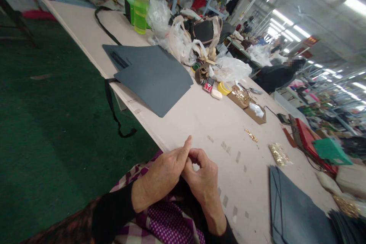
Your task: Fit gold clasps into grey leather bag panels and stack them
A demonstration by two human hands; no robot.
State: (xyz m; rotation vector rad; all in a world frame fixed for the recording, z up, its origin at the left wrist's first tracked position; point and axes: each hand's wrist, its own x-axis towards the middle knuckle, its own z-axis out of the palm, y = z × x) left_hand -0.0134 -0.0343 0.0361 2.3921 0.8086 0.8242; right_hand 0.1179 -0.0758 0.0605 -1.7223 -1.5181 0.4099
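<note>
Both hands meet over my lap at the near edge of the table. My left hand is closed, its thumb pointing up and away and its other fingers hidden behind the hand. Against it, my right hand is curled with thumb and index finger in a pinch. Anything between the fingertips is too small or hidden to make out. Beyond the hands lie dark grey flat panels, overlapping each other. To the right is a short row of gold metal pieces, near a clear bag of gold fittings.
A stack of dark grey pieces lies at the lower right. Farther back are cardboard trays, yellow tape, plastic bags and a green bottle. A black strap hangs off the left edge. A person sits beyond.
</note>
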